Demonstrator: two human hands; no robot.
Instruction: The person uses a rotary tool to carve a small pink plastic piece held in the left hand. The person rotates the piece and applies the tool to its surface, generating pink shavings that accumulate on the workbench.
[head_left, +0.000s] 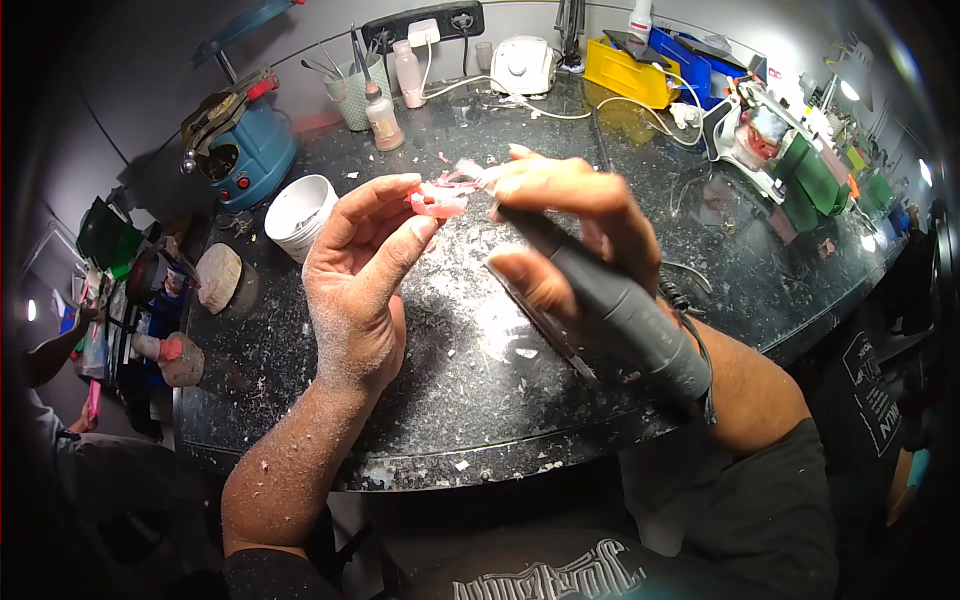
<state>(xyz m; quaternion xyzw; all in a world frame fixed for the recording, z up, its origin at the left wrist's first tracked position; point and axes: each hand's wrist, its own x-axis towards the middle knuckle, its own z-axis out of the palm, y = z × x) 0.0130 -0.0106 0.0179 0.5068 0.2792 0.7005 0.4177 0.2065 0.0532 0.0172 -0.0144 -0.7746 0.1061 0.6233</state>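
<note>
My left hand, coated in pale dust, pinches a small pink dental piece, probably a denture, between thumb and fingertips above the bench. In my right hand is a dark handheld rotary handpiece, slanting from the lower right up toward the pink piece. Its working tip is blurred and partly hidden by my fingers, so I cannot tell whether it touches the piece. Below the hands lies the black speckled bench, strewn with pale shavings and dust.
A white tub, a plaster block and a blue machine stand left. Behind are a dropper bottle and a yellow bin. A white-framed stand sits right. Another person's hand shows far left.
</note>
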